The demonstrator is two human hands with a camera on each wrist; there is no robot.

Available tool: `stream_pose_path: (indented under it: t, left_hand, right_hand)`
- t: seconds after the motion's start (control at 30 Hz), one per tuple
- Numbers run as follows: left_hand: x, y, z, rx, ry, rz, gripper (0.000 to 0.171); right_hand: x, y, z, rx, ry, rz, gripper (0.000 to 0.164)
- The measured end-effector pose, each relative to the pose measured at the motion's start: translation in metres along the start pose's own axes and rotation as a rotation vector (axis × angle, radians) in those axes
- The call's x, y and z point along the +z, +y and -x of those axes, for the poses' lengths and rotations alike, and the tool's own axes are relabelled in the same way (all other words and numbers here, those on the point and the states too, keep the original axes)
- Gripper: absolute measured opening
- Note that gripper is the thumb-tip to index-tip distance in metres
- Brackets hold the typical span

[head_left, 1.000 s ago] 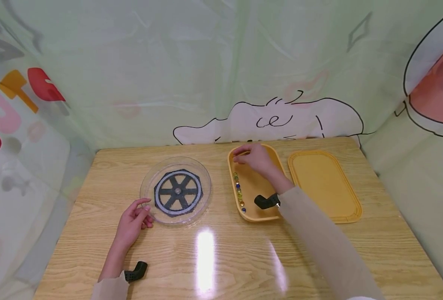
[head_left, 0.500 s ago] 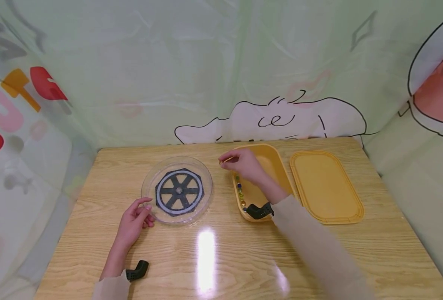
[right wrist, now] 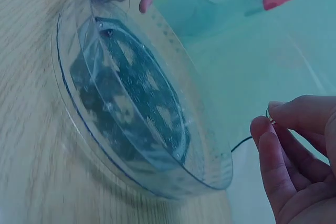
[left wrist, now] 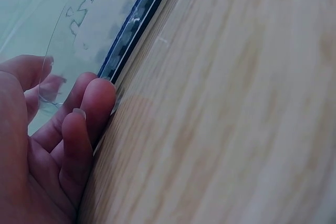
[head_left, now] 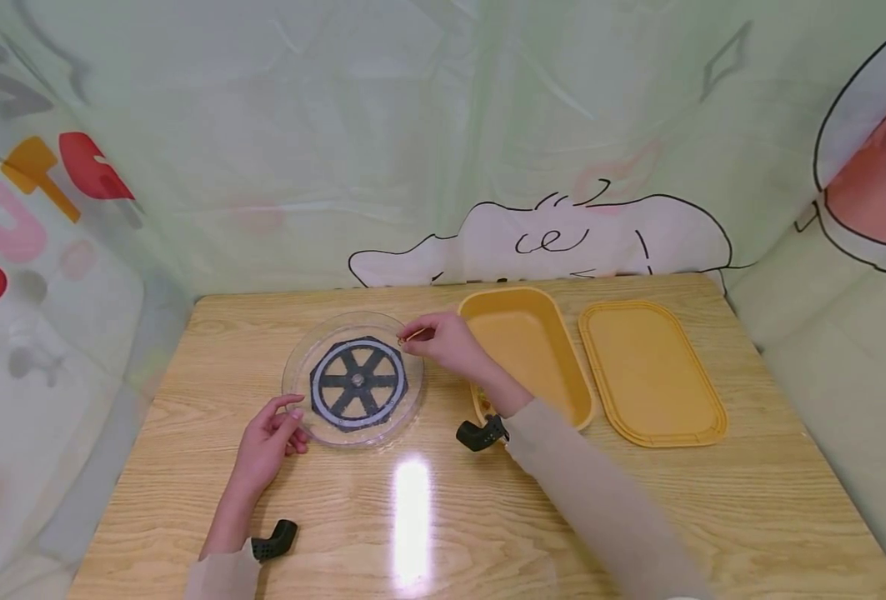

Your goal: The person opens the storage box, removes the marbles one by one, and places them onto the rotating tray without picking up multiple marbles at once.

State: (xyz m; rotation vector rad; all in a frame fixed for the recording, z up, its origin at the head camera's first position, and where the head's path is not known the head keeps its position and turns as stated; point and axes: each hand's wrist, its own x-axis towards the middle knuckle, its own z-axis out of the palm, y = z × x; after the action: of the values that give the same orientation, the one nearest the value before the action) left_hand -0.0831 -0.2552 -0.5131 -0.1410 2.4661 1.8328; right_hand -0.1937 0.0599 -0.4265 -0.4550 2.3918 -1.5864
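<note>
A clear round dish (head_left: 415, 392) sits on the table, showing a dark six-spoked wheel shape (head_left: 357, 381) with a pale ring. At its near left side my left hand (head_left: 262, 442) holds the rim; in the left wrist view, fingers (left wrist: 97, 103) lie along the outside of the wall while others show through the clear plastic. Over the dish's right rim, my right hand (head_left: 450, 343) pinches a small amber glass marble (head_left: 401, 340) between thumb and fingertips. The right wrist view shows that marble (right wrist: 271, 121) mostly covered by the fingers, above and beside the dish wall (right wrist: 157, 182).
Right of the dish stands a deep orange-yellow tray (head_left: 528, 354); a few marbles (head_left: 483, 402) show along its left side, the others hidden behind my right forearm. A flat yellow lid-like tray (head_left: 653, 375) lies farther right. A printed curtain (head_left: 300, 167) hangs behind the table.
My right hand has come out of the orange-yellow tray with a marble and moved left and nearer, to the dish's right rim. The left hand has stayed at the dish.
</note>
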Motion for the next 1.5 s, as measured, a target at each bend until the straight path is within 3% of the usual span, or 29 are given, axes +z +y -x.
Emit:
stream_pose_path:
  t: [0.6, 0.87, 1.1, 1.23, 1.5]
  left_hand:
    - [-0.001, 0.007, 0.001, -0.015, -0.013, 0.015, 0.031]
    - [0.0, 0.035, 0.011, -0.001, -0.02, -0.019, 0.031]
    - [-0.001, 0.026, 0.008, 0.005, -0.016, 0.008, 0.032]
    - [0.0, 0.036, 0.012, -0.007, -0.019, -0.003, 0.031]
    - [0.002, 0.034, 0.013, -0.008, -0.02, -0.007, 0.031]
  right_hand:
    - [0.045, -0.002, -0.028, 0.0, -0.095, -0.037, 0.019]
    - [0.065, -0.002, -0.04, 0.061, -0.104, -0.052, 0.02]
    - [0.074, 0.001, -0.05, 0.087, -0.077, 0.042, 0.015]
    - [0.079, 0.005, -0.052, 0.094, -0.081, 0.09, 0.016]
    - [0.081, 0.01, -0.052, 0.088, -0.091, 0.05, 0.018]
